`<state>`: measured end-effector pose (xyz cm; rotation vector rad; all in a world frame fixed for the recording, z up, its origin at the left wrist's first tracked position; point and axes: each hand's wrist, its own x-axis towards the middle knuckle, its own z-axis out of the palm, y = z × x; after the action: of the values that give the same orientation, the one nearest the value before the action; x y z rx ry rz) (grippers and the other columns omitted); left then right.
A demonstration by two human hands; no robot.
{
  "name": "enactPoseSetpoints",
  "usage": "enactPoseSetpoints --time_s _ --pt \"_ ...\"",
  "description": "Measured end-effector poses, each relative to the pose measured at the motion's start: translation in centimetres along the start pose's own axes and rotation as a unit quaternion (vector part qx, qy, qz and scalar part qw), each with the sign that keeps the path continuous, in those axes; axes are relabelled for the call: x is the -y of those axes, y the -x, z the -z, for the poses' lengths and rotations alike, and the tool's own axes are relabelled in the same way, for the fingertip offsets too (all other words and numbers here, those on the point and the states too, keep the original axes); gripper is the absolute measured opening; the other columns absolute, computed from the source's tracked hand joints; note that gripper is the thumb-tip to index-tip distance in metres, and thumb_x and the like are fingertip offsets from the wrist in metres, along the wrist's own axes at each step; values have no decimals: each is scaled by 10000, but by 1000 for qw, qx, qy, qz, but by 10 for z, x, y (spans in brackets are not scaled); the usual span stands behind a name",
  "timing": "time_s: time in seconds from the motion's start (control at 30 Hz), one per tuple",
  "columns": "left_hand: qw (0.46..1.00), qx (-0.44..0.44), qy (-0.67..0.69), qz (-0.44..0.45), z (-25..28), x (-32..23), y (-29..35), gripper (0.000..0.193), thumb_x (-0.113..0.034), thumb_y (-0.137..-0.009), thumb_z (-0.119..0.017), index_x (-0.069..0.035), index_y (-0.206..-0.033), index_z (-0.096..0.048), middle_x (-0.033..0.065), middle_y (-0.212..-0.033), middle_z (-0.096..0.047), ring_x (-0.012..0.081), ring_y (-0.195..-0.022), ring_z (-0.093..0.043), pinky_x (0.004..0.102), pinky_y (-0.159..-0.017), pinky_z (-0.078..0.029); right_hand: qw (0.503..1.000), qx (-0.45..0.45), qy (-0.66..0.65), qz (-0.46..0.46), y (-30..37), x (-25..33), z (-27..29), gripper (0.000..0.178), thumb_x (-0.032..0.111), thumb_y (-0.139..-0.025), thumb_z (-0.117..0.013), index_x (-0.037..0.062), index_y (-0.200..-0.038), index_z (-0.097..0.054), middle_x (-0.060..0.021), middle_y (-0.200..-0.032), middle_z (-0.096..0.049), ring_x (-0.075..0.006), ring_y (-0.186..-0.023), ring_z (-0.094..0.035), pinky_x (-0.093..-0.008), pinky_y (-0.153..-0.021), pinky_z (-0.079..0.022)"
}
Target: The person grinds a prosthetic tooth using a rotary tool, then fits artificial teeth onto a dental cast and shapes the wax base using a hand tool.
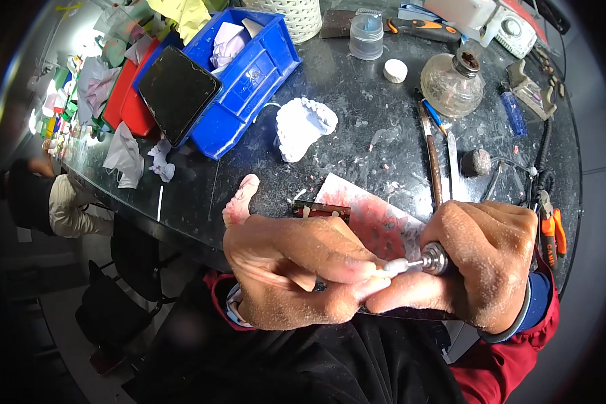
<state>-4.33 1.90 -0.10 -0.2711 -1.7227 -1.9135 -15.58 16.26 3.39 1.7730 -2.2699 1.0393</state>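
My left hand is closed in a pinch, thumb and forefinger pressed on a tiny pale piece mostly hidden by the fingertips. From the other side, my right hand wraps round a metal rotary handpiece. A whitish rounded tip on its thin shank meets the piece, or nearly so; the contact is too small to make out. Pale dust coats both hands. Beneath them lies a white paper sheet strewn with pink powder. A small dark red strip-like object rests by its left edge.
A white plaster dental cast sits beyond my left hand. Farther left stands a blue bin with a black phone leaning on it. Rightward are a glass burner, a slim knife and orange-handled pliers.
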Motion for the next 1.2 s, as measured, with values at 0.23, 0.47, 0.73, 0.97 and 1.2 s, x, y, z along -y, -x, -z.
enactPoseSetpoints --time_s 0.23,0.47,0.73,0.97,1.2 --pt "1000 -3 16 9 1 1 0 102 34 -697 -646 -3 -776 -594 118 -717 -630 163 -653 -623 327 -689 -510 1000 1 8 -8 1 -1 0 549 570 -495 -673 77 -568 -444 -24 -427 -424 -166 -344 -475 -256 -330 -333" --pt "1000 1 -1 11 1 0 1 122 42 -703 -637 -6 -805 -588 105 -726 -633 171 -671 -627 332 -707 -507 1000 8 3 -13 0 3 1 551 561 -489 -686 77 -539 -427 -23 -414 -417 -164 -336 -473 -256 -323 -332" --pt "999 -31 25 12 -3 2 3 141 43 -715 -626 -21 -831 -577 105 -733 -631 188 -688 -629 414 -733 -499 999 0 -16 -31 0 3 -2 540 536 -490 -701 70 -538 -434 -33 -413 -423 -168 -339 -481 -255 -327 -338" --pt "1000 -8 15 -25 0 4 0 156 34 -728 -618 -28 -865 -575 103 -744 -632 199 -733 -629 426 -772 -480 999 0 -12 -29 1 3 -3 541 534 -498 -695 69 -532 -422 -33 -411 -416 -168 -337 -477 -254 -328 -332" --pt "999 -1 29 -16 1 5 0 165 39 -726 -619 -28 -870 -574 100 -758 -632 202 -745 -628 440 -810 -456 1000 4 -2 -28 1 3 -3 552 542 -483 -691 67 -531 -415 -25 -419 -403 -162 -331 -460 -254 -325 -317"
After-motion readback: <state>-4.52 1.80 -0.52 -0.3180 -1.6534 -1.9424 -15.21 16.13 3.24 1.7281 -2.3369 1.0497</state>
